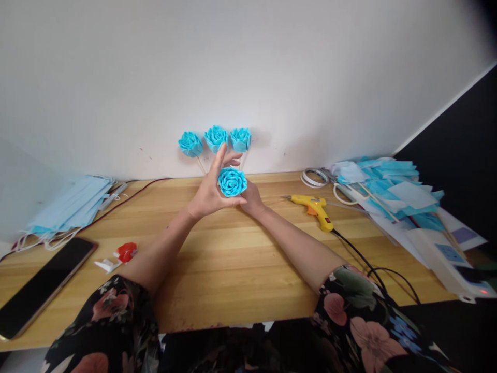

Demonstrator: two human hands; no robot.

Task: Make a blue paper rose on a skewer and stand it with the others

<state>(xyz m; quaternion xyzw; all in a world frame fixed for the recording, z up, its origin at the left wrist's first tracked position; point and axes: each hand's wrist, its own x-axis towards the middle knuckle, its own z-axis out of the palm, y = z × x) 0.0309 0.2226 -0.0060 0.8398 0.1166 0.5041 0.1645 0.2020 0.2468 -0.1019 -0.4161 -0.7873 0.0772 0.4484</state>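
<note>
A blue crafted rose (232, 182) faces me above the middle of the table. My left hand (207, 190) is curved around it, the thumb along its lower edge and the fingers raised at its upper left side. Behind the bloom, my right hand (253, 199) is closed low at the flower's base; its fingers and the stem there are mostly hidden. Three similar blue roses stand by the wall on thin sticks: a left one (190, 144), a middle one (216, 138) and a right one (240, 139).
On the right lie a yellow glue gun (312, 206), a tape roll (314, 177), a pile of blue and white pieces (396, 186) and a power strip (446, 261). Flat blue masks (73, 204), a phone (44, 287) and a red scrap (127, 252) lie on the left.
</note>
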